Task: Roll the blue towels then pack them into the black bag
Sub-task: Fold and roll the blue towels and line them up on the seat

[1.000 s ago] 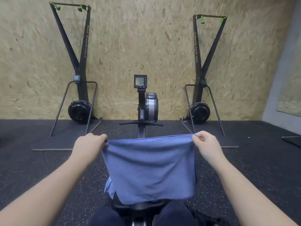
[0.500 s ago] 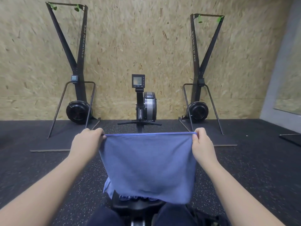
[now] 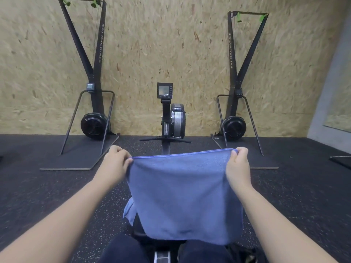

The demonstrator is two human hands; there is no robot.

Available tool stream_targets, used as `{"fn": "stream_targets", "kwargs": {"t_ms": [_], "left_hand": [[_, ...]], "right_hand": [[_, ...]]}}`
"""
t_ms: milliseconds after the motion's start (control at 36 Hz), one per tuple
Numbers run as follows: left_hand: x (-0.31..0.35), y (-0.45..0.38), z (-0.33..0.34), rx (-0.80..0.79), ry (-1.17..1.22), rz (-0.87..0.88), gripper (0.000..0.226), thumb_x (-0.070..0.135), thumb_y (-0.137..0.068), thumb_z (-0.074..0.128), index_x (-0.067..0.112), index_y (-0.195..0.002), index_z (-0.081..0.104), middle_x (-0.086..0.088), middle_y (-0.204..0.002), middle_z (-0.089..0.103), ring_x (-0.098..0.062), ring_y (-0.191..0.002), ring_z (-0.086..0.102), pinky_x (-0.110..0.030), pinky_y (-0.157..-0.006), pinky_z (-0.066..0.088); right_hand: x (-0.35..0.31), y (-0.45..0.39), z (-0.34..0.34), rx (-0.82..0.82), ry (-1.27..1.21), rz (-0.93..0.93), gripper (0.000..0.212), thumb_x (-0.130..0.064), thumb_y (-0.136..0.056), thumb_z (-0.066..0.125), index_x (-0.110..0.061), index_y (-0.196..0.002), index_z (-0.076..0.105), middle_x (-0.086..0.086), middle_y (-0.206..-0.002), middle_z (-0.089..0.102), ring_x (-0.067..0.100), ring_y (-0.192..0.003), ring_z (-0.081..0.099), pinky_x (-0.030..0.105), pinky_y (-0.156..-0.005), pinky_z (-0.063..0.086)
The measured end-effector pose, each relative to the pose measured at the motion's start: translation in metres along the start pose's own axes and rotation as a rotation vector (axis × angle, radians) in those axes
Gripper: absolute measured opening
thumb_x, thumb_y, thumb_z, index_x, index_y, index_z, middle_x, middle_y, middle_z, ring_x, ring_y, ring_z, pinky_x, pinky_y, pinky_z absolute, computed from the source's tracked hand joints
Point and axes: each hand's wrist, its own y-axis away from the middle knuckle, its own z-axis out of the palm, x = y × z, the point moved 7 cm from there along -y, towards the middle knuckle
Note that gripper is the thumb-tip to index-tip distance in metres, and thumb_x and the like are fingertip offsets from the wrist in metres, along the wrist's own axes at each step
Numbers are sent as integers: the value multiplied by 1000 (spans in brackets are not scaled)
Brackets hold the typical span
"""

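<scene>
Left hand [image 3: 115, 164] and right hand [image 3: 238, 164] each pinched a top corner of the hanging blue microfibre towel [image 3: 182, 196].

We see both forearms bare from the lower corners of the view up to the wrists, with no sleeve reaching them, and the left hand [image 3: 115, 164] and right hand [image 3: 237, 166] are bare as well, without gloves, rings or a watch that we can make out. At the bottom edge we see two knees clad in dark navy trousers [image 3: 121, 249] of plain cloth with no visible marking.
</scene>
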Motion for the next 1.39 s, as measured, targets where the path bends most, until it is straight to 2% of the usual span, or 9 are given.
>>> {"fn": "stream_targets", "kwargs": {"t_ms": [111, 417, 583, 722, 944, 1056, 1167, 1278, 1389], "left_hand": [[-4, 1, 2, 28, 186, -136, 24, 21, -98, 48, 7, -80, 53, -4, -88, 52, -24, -81, 50, -32, -67, 35], [3, 9, -10, 268, 636, -350, 45, 40, -99, 46, -3, -93, 56, -2, -81, 54, -12, -68, 45, -26, -62, 35], [6, 2, -5, 108, 879, -428, 35, 50, -93, 51, 17, -91, 62, -3, -86, 58, -19, -78, 51, -36, -75, 45], [55, 9, -9, -49, 1013, -262, 16, 24, -99, 51, 16, -94, 63, -1, -63, 50, -11, -47, 44, -22, -44, 36], [132, 32, -14, -369, 818, 94, 24, 14, -101, 45, 19, -89, 65, 5, -73, 64, -8, -64, 55, -20, -58, 42], [146, 36, -13, -367, 837, 131, 27, 35, -89, 44, 28, -83, 70, 2, -83, 68, -13, -79, 60, -29, -75, 46], [150, 39, -6, -422, 909, 75, 27, 22, -73, 45, 22, -84, 70, -6, -85, 65, -17, -81, 55, -31, -71, 42], [150, 41, -5, -357, 717, 164, 23, 28, -75, 50, 27, -93, 64, 6, -82, 70, -16, -77, 60, -36, -78, 47], [156, 42, -18, -168, 442, 278, 13, 25, -94, 55, 27, -82, 62, 19, -74, 69, 0, -78, 63, -31, -83, 48]], "right_hand": [[8, 1, 2, 15, -10, 12, 13, -23, -104, 29, -13, -105, 37, -8, -81, 46, 25, -83, 47, 36, -71, 32], [8, -6, 5, 76, -109, 106, 15, -25, -103, 32, -13, -103, 39, 1, -91, 49, 22, -86, 47, 32, -75, 32], [-15, -5, 19, -53, -197, 58, 39, -30, -98, 49, -12, -66, 39, -5, -64, 34, 11, -58, 29, 26, -54, 24], [-47, 11, 33, -277, -274, 67, 22, -29, -92, 62, -7, -91, 65, -2, -73, 56, 11, -66, 48, 24, -60, 38], [-110, 39, 35, -427, 48, -299, 8, -27, -93, 59, -20, -93, 55, -4, -75, 58, 8, -64, 48, 15, -54, 34], [-126, 51, 32, -450, 143, -342, 6, -27, -93, 58, -22, -94, 56, -13, -77, 59, -2, -72, 52, 10, -57, 35], [-133, 56, 26, -446, 193, -345, 10, -30, -95, 55, -21, -97, 59, -12, -87, 61, 8, -85, 56, 15, -61, 37], [-134, 59, 23, -460, 194, -327, 15, -31, -96, 51, -19, -97, 61, -11, -89, 62, 8, -87, 57, 7, -61, 35], [-134, 65, 27, -515, 170, -320, 13, -28, -97, 49, -24, -95, 61, -12, -93, 64, 7, -89, 58, 20, -71, 43]]}}
